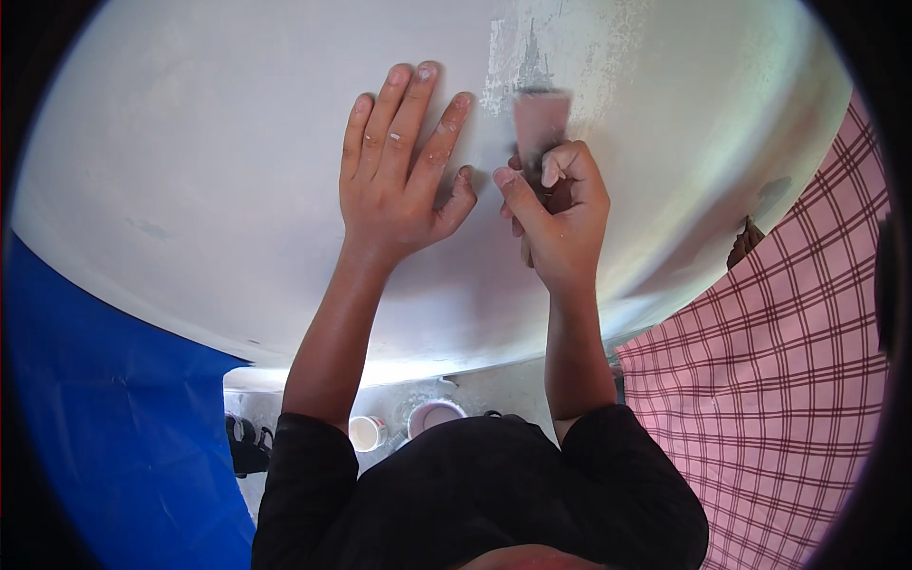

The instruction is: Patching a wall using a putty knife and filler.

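The left hand [394, 195] lies palm-down against the broad white surface [218, 161], its fingers [408, 123] straight and spread apart with nothing between them, while the right hand [568, 223], just beside it, has its fingers closed around the lower part of a flat scraper [541, 119], whose blurred, wider end points away from the person at the lower edge of a rough, streaky patch [532, 52]. A blue sheet [114, 408] hangs at left and a pink checked cloth [760, 399] at right, with a small white tub [368, 433] and a larger bucket [416, 412] on the floor [513, 380] below.
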